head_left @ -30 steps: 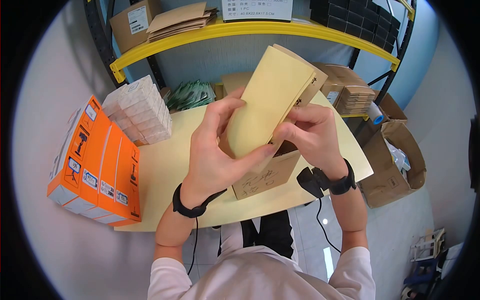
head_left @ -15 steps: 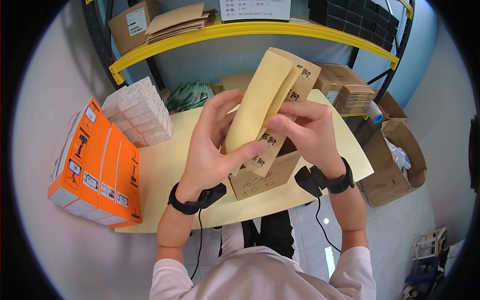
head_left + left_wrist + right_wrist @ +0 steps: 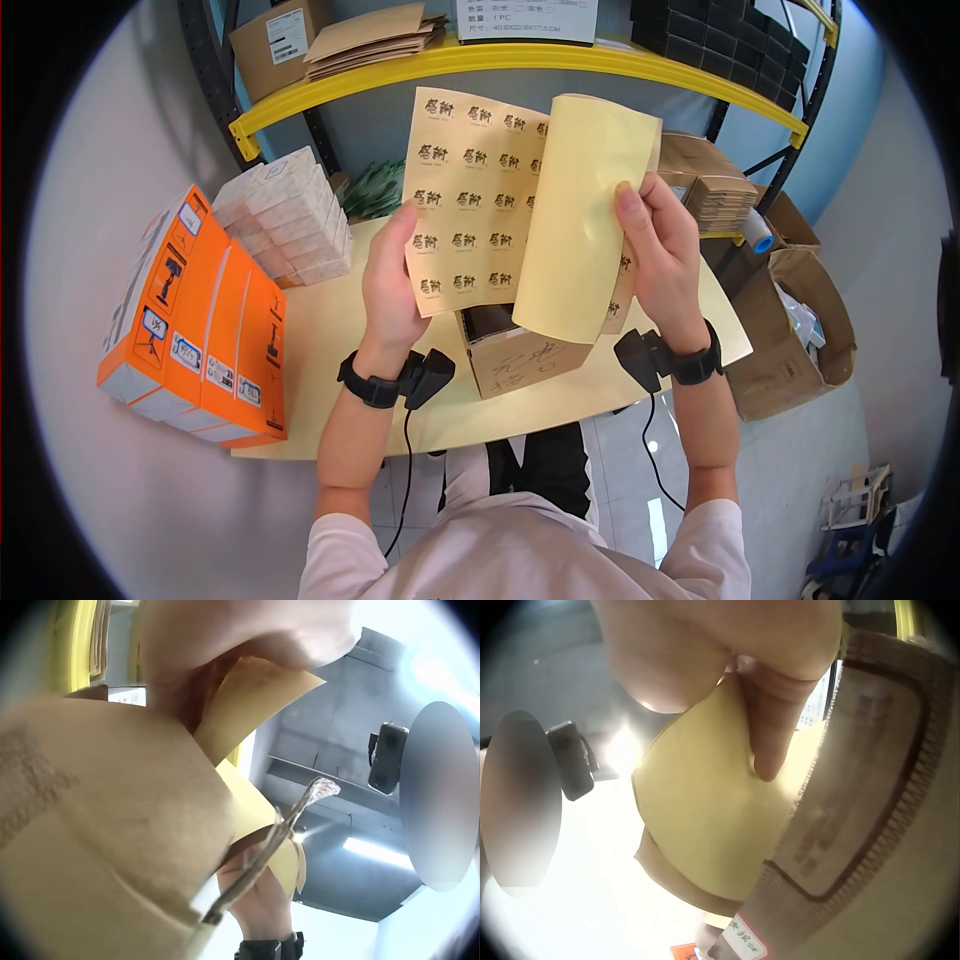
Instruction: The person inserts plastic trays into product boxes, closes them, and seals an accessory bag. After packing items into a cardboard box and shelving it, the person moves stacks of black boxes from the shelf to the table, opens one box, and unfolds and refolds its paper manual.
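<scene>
A sheet of stickers (image 3: 465, 200), printed with rows of black characters, is held up above the table. Its right part is folded over, so a plain yellow back (image 3: 585, 210) faces the head camera. My left hand (image 3: 392, 275) grips the sheet's left edge, thumb in front. At the right edge, my right hand (image 3: 665, 255) pinches the folded part with its thumb on the yellow side. Below the sheet stands an open cardboard box (image 3: 525, 362) with handwriting on its front; its far part is hidden. The right wrist view shows the yellow back (image 3: 705, 787) bowed beneath the fingers.
Orange boxes (image 3: 200, 330) and stacked white boxes (image 3: 285, 220) stand on the table (image 3: 330, 400) at left, with green packets (image 3: 375, 188) behind. A yellow-beamed shelf (image 3: 520, 62) spans the back. At right are folded cartons (image 3: 720, 205) and an open carton (image 3: 800, 370).
The curled sheet has been spread wider, so its printed face now shows on the left. My left hand has shifted to the left edge, my right hand to the right edge.
</scene>
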Motion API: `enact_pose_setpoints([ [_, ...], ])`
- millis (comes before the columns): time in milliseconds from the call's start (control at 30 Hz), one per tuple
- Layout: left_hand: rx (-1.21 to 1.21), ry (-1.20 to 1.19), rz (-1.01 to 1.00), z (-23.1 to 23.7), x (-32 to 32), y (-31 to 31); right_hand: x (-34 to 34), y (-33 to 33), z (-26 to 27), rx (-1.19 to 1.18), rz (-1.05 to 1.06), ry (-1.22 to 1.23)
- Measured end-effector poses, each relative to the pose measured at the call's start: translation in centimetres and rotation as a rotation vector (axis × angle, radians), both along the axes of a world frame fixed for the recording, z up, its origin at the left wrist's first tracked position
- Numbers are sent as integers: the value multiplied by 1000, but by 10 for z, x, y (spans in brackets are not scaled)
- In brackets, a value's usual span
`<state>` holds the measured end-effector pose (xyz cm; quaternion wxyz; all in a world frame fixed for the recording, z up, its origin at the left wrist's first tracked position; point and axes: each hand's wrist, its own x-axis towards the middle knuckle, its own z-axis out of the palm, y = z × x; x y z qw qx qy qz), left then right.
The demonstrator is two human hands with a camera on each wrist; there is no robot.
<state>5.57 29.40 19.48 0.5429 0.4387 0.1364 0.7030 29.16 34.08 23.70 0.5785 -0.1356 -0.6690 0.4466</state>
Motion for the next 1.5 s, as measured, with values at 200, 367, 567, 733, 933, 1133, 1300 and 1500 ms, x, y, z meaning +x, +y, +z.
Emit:
enact_pose_setpoints([
  [200,-3,280,326,11,6,-4,4,2,-1,82,-108,-19],
  [367,40,401,516,10,6,0,2,-6,0,118,-164,19],
  [567,28,404,601,16,13,-4,3,-12,-1,190,-205,-13],
  [733,-4,416,606,16,12,-5,3,-15,-3,222,-227,-9],
  [933,69,397,645,12,11,1,6,-11,-5,254,-259,-10],
  [1133,38,450,694,15,11,-5,6,-12,-3,192,-238,-48],
  [1300,71,481,712,6,7,-5,1,-8,-3,188,-255,4],
  [1500,191,393,804,14,16,-7,-1,-14,-5,145,-209,14],
])
